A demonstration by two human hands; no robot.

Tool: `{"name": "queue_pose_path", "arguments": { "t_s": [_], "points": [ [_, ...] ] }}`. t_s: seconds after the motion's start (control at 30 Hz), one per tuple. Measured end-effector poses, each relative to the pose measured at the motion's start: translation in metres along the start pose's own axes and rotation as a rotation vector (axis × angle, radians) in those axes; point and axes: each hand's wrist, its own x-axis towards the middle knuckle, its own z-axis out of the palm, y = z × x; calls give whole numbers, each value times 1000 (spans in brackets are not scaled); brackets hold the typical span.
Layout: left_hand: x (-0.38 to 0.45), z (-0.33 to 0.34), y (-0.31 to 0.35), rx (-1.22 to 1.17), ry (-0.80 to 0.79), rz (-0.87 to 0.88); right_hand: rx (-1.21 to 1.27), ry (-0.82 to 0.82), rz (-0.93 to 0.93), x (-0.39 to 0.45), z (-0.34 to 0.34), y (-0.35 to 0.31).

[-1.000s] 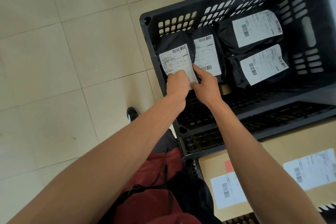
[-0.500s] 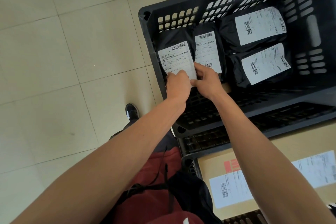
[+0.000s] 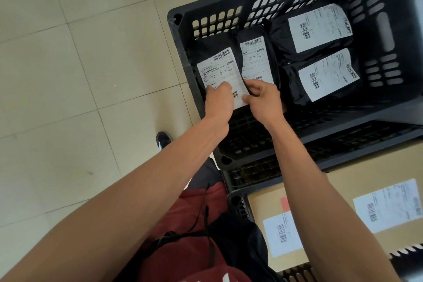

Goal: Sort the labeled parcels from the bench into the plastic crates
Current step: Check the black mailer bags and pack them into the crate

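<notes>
A black plastic crate (image 3: 386, 30) holds several black bagged parcels with white labels. Both hands hold the near-left parcel (image 3: 217, 64) at its lower end, inside the crate's left corner. My left hand (image 3: 218, 101) grips its lower left part, fingers curled over the label. My right hand (image 3: 263, 98) pinches the label's lower right edge. A second parcel (image 3: 255, 57) lies right beside it, and two more parcels (image 3: 318, 27) (image 3: 327, 75) lie at the right.
A second black crate (image 3: 238, 204) sits nearer me, below the first, with labelled cardboard boxes (image 3: 393, 204) in it. Beige tiled floor (image 3: 80, 75) lies to the left, with my shoe (image 3: 163, 139) on it. My red shirt and black strap fill the bottom.
Both hands have stayed on the near-left parcel's lower end. More of the label's bottom now shows between them; the view has shifted slightly.
</notes>
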Motion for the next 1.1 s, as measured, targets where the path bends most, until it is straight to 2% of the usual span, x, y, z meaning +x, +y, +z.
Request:
{"name": "queue_pose_path", "arguments": {
  "t_s": [0.2, 0.53, 0.93, 1.1],
  "points": [
    [-15, -8, -3, 51, -107, 89, 126, 104, 27, -19, -12, -3],
    [-24, -10, 2, 268, -143, 176, 502, 283, 93, -49, -38, -2],
    [3, 0, 55, 543, -292, 336, 635, 565, 134, -55, -25, -17],
    [22, 3, 77, 737, -421, 418, 666, 704, 183, -49, -12, -30]
  ]
}}
